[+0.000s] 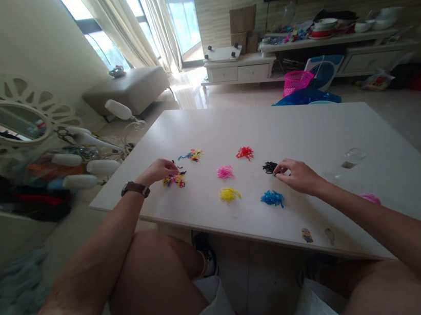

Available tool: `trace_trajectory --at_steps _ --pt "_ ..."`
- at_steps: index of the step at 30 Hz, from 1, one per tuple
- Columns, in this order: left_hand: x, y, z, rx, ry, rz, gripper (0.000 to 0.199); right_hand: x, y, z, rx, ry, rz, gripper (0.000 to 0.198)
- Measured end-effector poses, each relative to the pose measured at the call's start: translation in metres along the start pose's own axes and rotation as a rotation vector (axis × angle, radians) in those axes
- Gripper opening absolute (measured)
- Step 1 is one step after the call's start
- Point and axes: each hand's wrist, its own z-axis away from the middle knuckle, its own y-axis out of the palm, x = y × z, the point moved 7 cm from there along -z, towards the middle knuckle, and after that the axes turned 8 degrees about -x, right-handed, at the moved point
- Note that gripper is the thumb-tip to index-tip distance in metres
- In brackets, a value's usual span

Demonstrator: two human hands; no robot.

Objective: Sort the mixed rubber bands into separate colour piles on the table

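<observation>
My left hand (162, 170) is over a mixed-colour pile of small rubber bands (175, 182), its fingers pinched together. A few dark bands show near its fingertips, but what it grips is hidden. Just behind lies another mixed pile (193, 154). My right hand (294, 173) has its thumb and fingers closed at the edge of the black rubber bands (269, 166), with a black band at the fingertips. Between the hands lie single-colour piles: red bands (244, 153), pink bands (225, 172), yellow bands (229, 195) and blue bands (272, 199).
The piles rest on a white table (291, 126). A clear plastic container (354, 155) and a pink object (370, 199) are at the right. A minion sticker (306, 235) lies near the front edge. A lamp with several white shades (103, 166) stands left of the table.
</observation>
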Motion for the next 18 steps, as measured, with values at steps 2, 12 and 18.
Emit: trace_trajectory --at_steps 2,12,18 --pt "-0.0004 0.0002 -0.0014 -0.001 -0.002 0.006 0.028 0.0006 -0.0002 0.0002 -0.003 -0.003 -0.005 0.013" --pt "-0.0069 -0.0018 -0.0002 -0.042 0.007 0.032 0.028 0.0035 -0.0002 0.0004 0.021 0.017 -0.011 0.013" --pt "-0.0086 -0.0011 -0.0008 -0.031 0.023 0.046 0.033 0.0053 -0.0003 0.0010 0.027 0.016 -0.019 0.014"
